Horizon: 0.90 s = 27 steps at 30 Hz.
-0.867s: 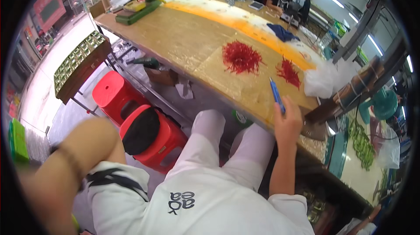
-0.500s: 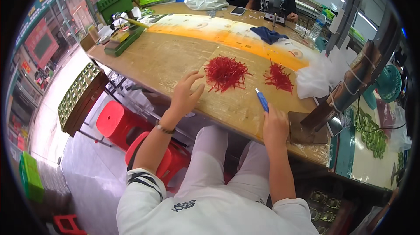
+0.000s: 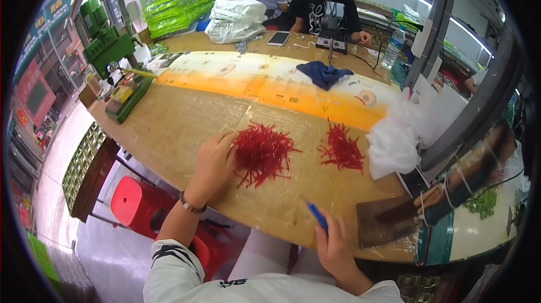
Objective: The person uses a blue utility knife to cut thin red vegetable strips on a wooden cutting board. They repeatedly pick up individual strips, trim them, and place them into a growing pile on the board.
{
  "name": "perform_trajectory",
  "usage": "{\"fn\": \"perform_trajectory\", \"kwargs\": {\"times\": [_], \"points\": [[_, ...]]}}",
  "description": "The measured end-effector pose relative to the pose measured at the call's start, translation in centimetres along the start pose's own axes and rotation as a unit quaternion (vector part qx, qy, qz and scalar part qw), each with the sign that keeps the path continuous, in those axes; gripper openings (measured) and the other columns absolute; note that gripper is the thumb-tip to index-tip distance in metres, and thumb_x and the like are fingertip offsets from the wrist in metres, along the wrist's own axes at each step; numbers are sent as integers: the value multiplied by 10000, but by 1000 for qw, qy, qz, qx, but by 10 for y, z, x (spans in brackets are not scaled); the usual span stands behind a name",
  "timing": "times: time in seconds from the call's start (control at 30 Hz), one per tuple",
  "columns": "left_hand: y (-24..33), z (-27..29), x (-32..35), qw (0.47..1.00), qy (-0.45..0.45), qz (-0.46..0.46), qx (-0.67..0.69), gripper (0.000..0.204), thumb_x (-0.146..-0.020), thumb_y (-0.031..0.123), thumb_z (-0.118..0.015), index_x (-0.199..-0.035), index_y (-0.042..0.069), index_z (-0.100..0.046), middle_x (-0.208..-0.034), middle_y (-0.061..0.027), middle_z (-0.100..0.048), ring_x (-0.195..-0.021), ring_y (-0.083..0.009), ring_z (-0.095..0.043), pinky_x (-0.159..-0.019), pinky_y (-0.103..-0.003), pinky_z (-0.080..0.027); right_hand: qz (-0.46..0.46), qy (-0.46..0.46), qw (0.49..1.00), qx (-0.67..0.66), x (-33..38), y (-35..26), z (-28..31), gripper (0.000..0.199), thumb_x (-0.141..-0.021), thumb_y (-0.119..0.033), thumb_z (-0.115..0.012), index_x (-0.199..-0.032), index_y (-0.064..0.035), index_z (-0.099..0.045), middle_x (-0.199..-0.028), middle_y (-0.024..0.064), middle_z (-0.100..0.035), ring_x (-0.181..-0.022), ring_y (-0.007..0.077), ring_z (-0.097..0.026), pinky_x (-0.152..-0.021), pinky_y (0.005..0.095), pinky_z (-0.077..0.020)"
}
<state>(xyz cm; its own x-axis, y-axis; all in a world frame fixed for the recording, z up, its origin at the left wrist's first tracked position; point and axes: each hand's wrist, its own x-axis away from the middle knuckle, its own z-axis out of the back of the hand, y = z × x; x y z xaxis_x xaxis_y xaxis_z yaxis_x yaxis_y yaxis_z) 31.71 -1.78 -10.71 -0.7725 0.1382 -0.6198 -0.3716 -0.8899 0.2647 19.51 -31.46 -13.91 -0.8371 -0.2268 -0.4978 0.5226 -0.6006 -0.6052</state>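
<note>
left hand [image 3: 214, 162] flat against red strands [image 3: 262, 152], fingers spread.

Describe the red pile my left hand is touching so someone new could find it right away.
On the long brown worktable, look near its front edge, just right of the left hand. The larger pile of thin red strands lies under those fingertips; the smaller red pile sits apart to its right, untouched.

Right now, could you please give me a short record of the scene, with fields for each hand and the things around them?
left hand: resting on the edge of the larger pile of red strands
right hand: gripping a blue tool at the table edge
second pile: smaller, red, lying apart to the right
table: brown cardboard-covered top
blue cloth: farther back
red stool: under the table, left
</note>
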Motion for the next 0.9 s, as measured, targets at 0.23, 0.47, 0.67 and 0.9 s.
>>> {"fn": "perform_trajectory", "kwargs": {"times": [0.23,0.47,0.67,0.9], "points": [[-16,2,-8,996,-62,66,4,199,-847,102,-622,-1038,73,-670,-894,-142,-688,-842,-337,-653,-728,-402,-506,-12,5,998,-57,-1,4,-1,259,-845,-92,-685,-1069,17,-613,-813,167,-638,-662,329,-620,-593,394,-490],[-33,-13,-12,994,-82,77,12,177,-848,131,-616,-997,72,-690,-906,-163,-674,-865,-359,-632,-750,-432,-497,-54,103,990,-80,-9,2,-4,194,-875,-139,-671,-980,24,-658,-713,157,-625,-618,273,-624,-582,342,-467],[-39,-13,-19,994,-81,64,44,158,-838,78,-628,-981,33,-678,-902,-157,-694,-816,-300,-681,-734,-374,-524,-60,107,991,-50,-8,3,-5,216,-895,-149,-658,-1029,20,-642,-769,170,-641,-643,308,-626,-583,366,-476],[-44,-12,-23,989,-7,114,90,131,-892,131,-619,-938,9,-624,-823,-156,-679,-737,-272,-668,-641,-349,-507,-8,98,994,-46,-8,4,-3,201,-897,-123,-647,-1037,21,-639,-804,162,-646,-667,289,-625,-591,351,-475]]}}
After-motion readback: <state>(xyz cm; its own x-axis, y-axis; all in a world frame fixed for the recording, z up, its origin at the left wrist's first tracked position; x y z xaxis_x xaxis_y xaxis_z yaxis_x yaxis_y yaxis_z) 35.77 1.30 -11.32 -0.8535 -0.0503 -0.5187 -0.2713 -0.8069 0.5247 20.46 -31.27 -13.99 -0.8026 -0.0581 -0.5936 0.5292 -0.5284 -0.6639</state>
